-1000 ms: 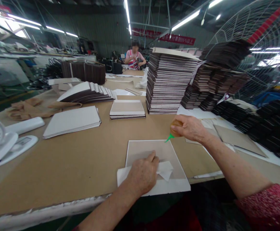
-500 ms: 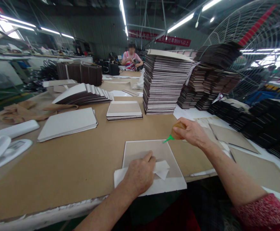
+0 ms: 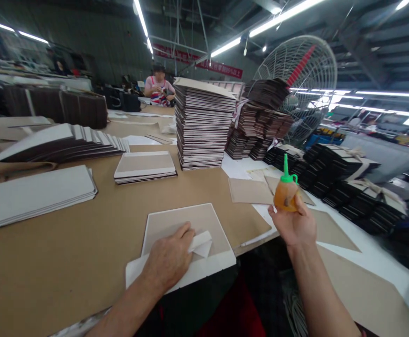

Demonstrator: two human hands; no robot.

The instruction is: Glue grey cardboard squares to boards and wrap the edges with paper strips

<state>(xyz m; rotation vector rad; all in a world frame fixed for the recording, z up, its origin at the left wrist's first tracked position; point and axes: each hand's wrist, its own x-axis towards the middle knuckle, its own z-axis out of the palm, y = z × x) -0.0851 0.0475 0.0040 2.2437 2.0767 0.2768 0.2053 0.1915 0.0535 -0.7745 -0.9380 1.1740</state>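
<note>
My left hand (image 3: 171, 257) lies on a beige board with white borders (image 3: 199, 220) at the table's front edge. Its fingers are closed over a folded white piece of paper or cloth (image 3: 201, 244), which sticks out to their right. My right hand (image 3: 295, 222) is raised off to the right of the board. It grips a squeeze bottle (image 3: 286, 194) of amber liquid by its lower part. The bottle stands upright in the hand, its green nozzle pointing up.
Behind the board are a short stack of panels (image 3: 145, 167) and a tall stack (image 3: 204, 126). White-topped panels (image 3: 38, 194) lie at left. Dark bundles (image 3: 352, 168) and beige sheets (image 3: 369, 290) lie at right. A large fan (image 3: 317, 84) and another person (image 3: 158, 89) are farther back.
My right hand has lifted the squeeze bottle off the board's upper right corner, swung right and turned it nozzle up. My left hand stays on the board. The view has turned right.
</note>
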